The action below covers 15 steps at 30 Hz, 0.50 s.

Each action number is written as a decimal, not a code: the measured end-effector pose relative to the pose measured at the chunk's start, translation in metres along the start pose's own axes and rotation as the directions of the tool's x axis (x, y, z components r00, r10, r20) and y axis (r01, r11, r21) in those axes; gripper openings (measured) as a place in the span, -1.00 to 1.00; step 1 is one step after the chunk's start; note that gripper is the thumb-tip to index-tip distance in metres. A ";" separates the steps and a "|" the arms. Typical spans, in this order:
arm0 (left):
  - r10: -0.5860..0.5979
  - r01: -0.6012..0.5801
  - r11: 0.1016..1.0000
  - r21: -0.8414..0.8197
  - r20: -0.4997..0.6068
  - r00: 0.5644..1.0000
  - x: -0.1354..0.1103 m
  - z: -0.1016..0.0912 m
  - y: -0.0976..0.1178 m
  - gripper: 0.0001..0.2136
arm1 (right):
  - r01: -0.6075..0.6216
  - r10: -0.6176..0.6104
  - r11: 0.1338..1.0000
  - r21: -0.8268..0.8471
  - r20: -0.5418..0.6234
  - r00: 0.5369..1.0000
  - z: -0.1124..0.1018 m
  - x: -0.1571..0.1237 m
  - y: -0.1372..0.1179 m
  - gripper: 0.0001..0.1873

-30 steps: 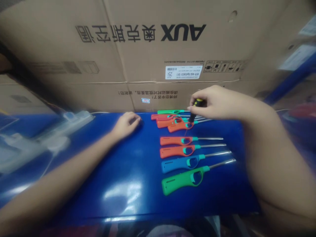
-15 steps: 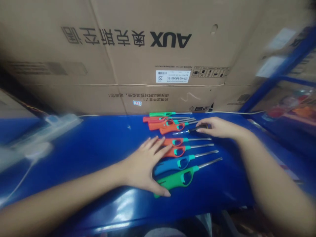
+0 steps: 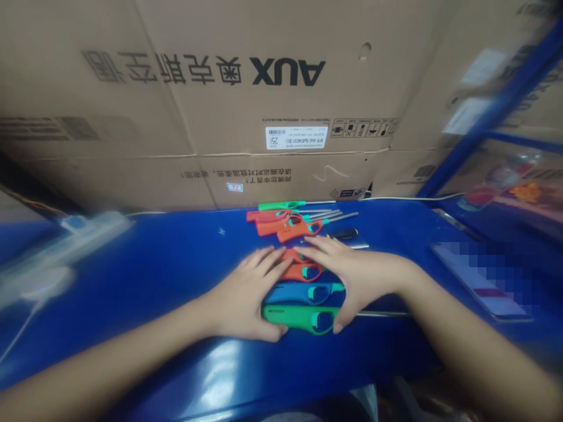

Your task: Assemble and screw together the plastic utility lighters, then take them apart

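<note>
The left hand (image 3: 244, 300) is spanning, fingers spread, the handle ends of a green lighter (image 3: 290, 317), a blue lighter (image 3: 290, 293) and two orange lighters (image 3: 292, 273); the right hand (image 3: 359, 274), also spread, is covering their nozzle side. The green one is lying nearest the worktop's (image 3: 176, 252) front edge.

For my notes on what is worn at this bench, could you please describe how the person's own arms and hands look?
The left hand and right hand are both ungloved, with no ring, watch or bracelet visible. The forearms are bare as far as the picture shows, with no sleeve in view. Blur hides any finer markings.
</note>
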<state>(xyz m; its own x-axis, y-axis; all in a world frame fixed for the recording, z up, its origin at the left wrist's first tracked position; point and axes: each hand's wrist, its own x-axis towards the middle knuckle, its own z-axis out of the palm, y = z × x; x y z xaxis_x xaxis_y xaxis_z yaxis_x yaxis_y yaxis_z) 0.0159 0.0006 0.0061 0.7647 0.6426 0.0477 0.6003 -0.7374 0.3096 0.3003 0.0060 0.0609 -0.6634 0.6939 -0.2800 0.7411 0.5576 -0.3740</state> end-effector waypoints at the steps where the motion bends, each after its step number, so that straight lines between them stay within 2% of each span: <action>1: -0.002 0.002 1.000 -0.004 -0.003 1.000 0.000 0.001 0.000 0.10 | 0.020 -0.020 1.000 -0.012 0.017 1.000 0.006 0.003 -0.003 0.55; 5: 0.013 -0.013 1.000 -0.004 -0.026 1.000 0.001 0.002 0.001 0.08 | 0.069 -0.069 0.996 -0.050 -0.011 0.998 0.018 0.010 -0.006 0.54; 10: 0.066 -0.073 0.995 -0.062 -0.109 0.992 0.003 -0.001 0.005 -0.06 | 0.115 -0.135 0.985 -0.125 -0.170 0.976 0.021 0.014 -0.013 0.27; 13: 0.048 -0.062 0.994 -0.090 -0.144 0.988 0.004 -0.001 0.007 -0.19 | 0.128 -0.167 0.976 -0.174 -0.234 0.958 0.024 0.019 -0.018 0.13; 15: 0.036 -0.053 0.993 -0.103 -0.162 0.986 0.005 0.000 0.007 -0.22 | 0.123 -0.169 0.974 -0.191 -0.252 0.953 0.027 0.022 -0.021 0.11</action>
<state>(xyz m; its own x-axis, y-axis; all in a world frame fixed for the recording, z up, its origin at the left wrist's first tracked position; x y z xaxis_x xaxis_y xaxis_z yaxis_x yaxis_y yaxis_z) 0.0239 -0.0012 0.0083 0.7379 0.6408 0.2118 0.5313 -0.7451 0.4032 0.2675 -0.0032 0.0389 -0.7316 0.6814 0.0192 0.6601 0.7152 -0.2299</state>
